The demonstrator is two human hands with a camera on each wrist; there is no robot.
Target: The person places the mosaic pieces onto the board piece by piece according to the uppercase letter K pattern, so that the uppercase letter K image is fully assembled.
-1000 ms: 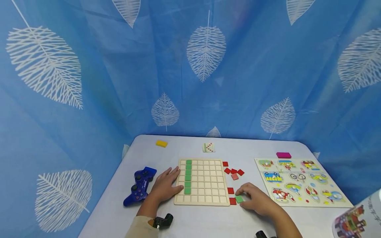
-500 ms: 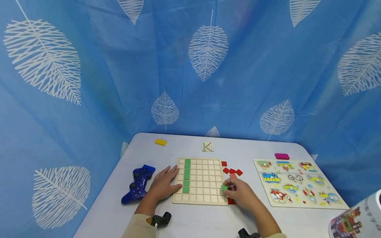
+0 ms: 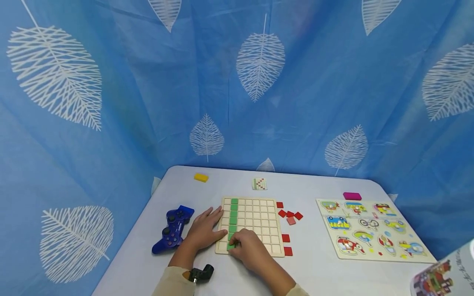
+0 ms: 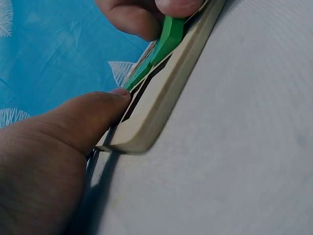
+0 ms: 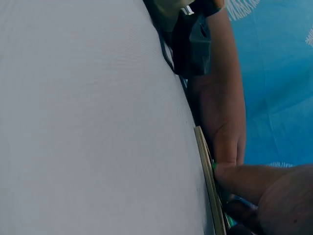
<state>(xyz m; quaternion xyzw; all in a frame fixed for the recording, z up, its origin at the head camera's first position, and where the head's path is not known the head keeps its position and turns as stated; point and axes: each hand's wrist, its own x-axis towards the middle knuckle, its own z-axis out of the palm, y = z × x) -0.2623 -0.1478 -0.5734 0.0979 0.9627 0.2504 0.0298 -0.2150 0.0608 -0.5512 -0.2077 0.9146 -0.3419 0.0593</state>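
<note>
On white table (image 3: 326, 269), blue leaf curtain (image 3: 148, 102) behind, right hand (image 3: 249, 248) pinching green tile (image 3: 231, 246), left hand (image 3: 203, 232) flat.

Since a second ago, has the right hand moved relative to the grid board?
Yes. The right hand has crossed leftward from the table beside the grid board's right edge to its near left corner, pinching a green tile at the green column's bottom.

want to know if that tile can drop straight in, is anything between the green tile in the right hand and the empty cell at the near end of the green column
Nothing visible blocks it. The right hand pinches the green tile, tilted, at the near end of the green column on the wooden board. The left hand rests on the board's left edge, beside that corner, not over the cell.
</note>
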